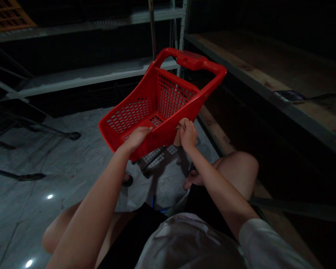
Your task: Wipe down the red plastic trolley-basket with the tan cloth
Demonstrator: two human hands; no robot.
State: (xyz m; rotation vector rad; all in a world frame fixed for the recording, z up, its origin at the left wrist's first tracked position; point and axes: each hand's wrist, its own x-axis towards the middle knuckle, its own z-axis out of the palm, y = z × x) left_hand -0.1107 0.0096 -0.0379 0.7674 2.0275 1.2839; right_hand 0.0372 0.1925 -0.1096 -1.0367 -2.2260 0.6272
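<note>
Gripping cart [164, 136] with left hand [137, 138], right hand [189, 133] holding tan cloth [177, 139], tiled floor [92, 157], shelves [86, 79]

I see a red cart [165, 131] patterned with small holes, a tan scrap [177, 138] and, far left, perhaps an orange crate [11, 16].

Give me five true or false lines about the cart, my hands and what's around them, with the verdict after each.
1. The cart is red. True.
2. Your left hand is off the cart. False: it touches the cart's near side.
3. Your right hand holds a tan item. True.
4. The cart's handle is at the end nearest you. False: it is at the far end.
5. A shelf stands beyond the cart. True.
</note>
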